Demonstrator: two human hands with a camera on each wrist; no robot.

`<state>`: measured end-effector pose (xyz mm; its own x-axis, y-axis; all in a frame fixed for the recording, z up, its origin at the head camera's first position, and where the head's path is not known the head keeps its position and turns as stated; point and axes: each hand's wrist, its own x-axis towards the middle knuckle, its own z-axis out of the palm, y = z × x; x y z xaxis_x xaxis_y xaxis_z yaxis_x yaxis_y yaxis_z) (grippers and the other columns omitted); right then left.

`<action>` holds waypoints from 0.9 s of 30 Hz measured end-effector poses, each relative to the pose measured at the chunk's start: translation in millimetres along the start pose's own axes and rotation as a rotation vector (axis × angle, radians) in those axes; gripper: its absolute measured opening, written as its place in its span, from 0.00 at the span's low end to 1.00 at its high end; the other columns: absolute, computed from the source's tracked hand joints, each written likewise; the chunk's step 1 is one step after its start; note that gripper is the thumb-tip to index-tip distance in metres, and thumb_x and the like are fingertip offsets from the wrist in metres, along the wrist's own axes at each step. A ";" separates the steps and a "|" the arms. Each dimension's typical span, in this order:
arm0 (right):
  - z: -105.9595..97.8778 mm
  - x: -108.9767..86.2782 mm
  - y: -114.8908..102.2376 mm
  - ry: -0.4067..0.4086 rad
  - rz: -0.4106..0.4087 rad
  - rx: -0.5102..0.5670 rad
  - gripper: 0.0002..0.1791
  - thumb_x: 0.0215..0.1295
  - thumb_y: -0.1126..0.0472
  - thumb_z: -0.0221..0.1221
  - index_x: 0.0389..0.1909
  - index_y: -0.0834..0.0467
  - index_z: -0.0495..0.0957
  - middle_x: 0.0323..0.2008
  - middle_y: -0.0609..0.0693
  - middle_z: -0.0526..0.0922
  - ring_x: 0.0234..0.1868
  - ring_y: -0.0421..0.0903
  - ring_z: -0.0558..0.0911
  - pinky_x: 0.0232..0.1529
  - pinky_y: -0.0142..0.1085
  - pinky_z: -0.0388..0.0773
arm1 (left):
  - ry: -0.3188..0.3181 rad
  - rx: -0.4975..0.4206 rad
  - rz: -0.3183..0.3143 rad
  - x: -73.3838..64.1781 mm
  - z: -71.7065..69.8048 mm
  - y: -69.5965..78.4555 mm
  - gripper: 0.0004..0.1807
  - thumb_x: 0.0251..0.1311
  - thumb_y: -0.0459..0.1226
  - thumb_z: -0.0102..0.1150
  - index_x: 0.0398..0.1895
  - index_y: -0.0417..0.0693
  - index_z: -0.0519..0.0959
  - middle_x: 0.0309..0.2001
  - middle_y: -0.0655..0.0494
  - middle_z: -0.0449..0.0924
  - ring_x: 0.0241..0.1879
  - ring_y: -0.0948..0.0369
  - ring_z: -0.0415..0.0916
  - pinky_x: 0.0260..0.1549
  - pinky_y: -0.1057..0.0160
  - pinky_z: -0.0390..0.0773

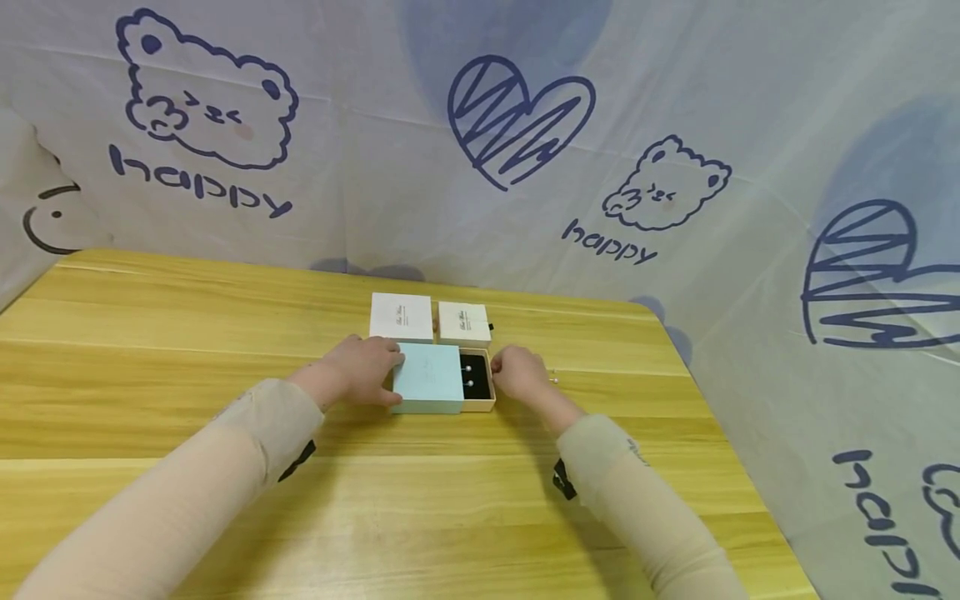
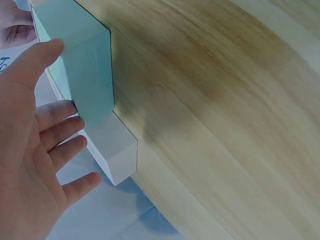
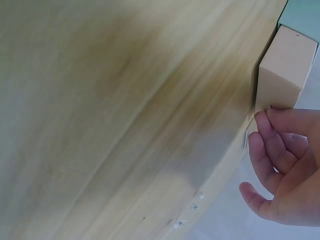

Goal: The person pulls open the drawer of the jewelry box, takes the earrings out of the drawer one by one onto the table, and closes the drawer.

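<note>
A light-blue sleeve box (image 1: 427, 379) lies on the table, its pale drawer (image 1: 480, 406) partly out on the right. On the drawer's black insert (image 1: 477, 367) sit two small pearl pieces. My left hand (image 1: 358, 371) rests on the left end of the blue sleeve, thumb at the front corner and loosely extended fingers at the back corner. At the drawer's outer end, my right hand (image 1: 519, 372) pinches a small dark pull tab (image 3: 270, 106) between thumb and forefinger; the fingertips mostly hide it.
Two white boxes with printed lids, a larger one (image 1: 401, 317) and a smaller one (image 1: 463, 322), stand directly behind the blue box. Pearl earrings with star shapes (image 3: 178, 223) lie on the wooden table (image 1: 375, 508) to the right of my right hand. A printed cloth (image 1: 345, 125) hangs behind.
</note>
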<state>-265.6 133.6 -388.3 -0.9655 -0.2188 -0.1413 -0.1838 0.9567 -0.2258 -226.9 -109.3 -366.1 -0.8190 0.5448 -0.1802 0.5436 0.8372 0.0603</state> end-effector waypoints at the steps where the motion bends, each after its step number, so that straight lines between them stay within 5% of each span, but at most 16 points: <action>1: -0.1 0.2 0.4 -0.001 0.001 -0.008 0.18 0.54 0.70 0.54 0.10 0.53 0.63 0.13 0.44 0.64 0.22 0.43 0.65 0.36 0.39 0.64 | 0.000 -0.007 0.000 -0.5 0.4 -0.5 0.35 0.57 0.53 0.58 0.61 0.38 0.70 0.63 0.42 0.68 0.62 0.46 0.66 0.57 0.42 0.68; 6: -0.6 0.6 1.1 -0.003 -0.003 -0.030 0.18 0.55 0.69 0.54 0.10 0.52 0.64 0.13 0.44 0.65 0.22 0.43 0.65 0.33 0.38 0.62 | 0.005 -0.048 0.001 -1.6 4.9 -4.6 0.37 0.58 0.54 0.57 0.63 0.38 0.68 0.65 0.42 0.65 0.65 0.45 0.63 0.59 0.39 0.65; 13: -2.0 -0.3 0.5 -0.018 0.015 -0.009 0.17 0.58 0.68 0.54 0.11 0.53 0.67 0.14 0.44 0.68 0.23 0.43 0.67 0.47 0.46 0.69 | 0.019 -0.120 -0.010 0.8 7.2 -5.5 0.41 0.53 0.58 0.60 0.62 0.37 0.68 0.67 0.40 0.61 0.66 0.44 0.61 0.60 0.39 0.64; 18: -1.7 -0.4 0.5 -0.022 0.013 -0.011 0.20 0.57 0.69 0.54 0.09 0.53 0.61 0.12 0.44 0.64 0.22 0.43 0.65 0.51 0.48 0.68 | 0.024 -0.196 -0.036 2.8 8.3 -4.5 0.40 0.51 0.57 0.63 0.58 0.36 0.69 0.62 0.41 0.69 0.58 0.47 0.70 0.54 0.46 0.73; 21: -1.4 -0.4 0.6 -0.019 0.012 -0.016 0.18 0.57 0.69 0.54 0.11 0.53 0.66 0.14 0.44 0.67 0.23 0.43 0.66 0.53 0.50 0.69 | 0.028 -0.249 -0.055 4.1 9.6 -5.8 0.39 0.50 0.56 0.64 0.57 0.37 0.69 0.58 0.44 0.72 0.53 0.50 0.73 0.51 0.50 0.75; 27: -1.7 -0.9 1.5 -0.003 0.002 -0.022 0.14 0.55 0.70 0.54 0.13 0.54 0.72 0.16 0.45 0.73 0.25 0.44 0.68 0.52 0.51 0.69 | 0.038 -0.307 -0.068 4.5 11.5 -9.4 0.43 0.49 0.56 0.65 0.61 0.36 0.66 0.62 0.41 0.68 0.60 0.46 0.69 0.58 0.47 0.70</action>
<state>-265.3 135.5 -386.9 -0.9653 -0.2176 -0.1444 -0.1861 0.9610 -0.2044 -233.6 -115.2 -378.7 -0.8610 0.4835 -0.1578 0.4111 0.8442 0.3439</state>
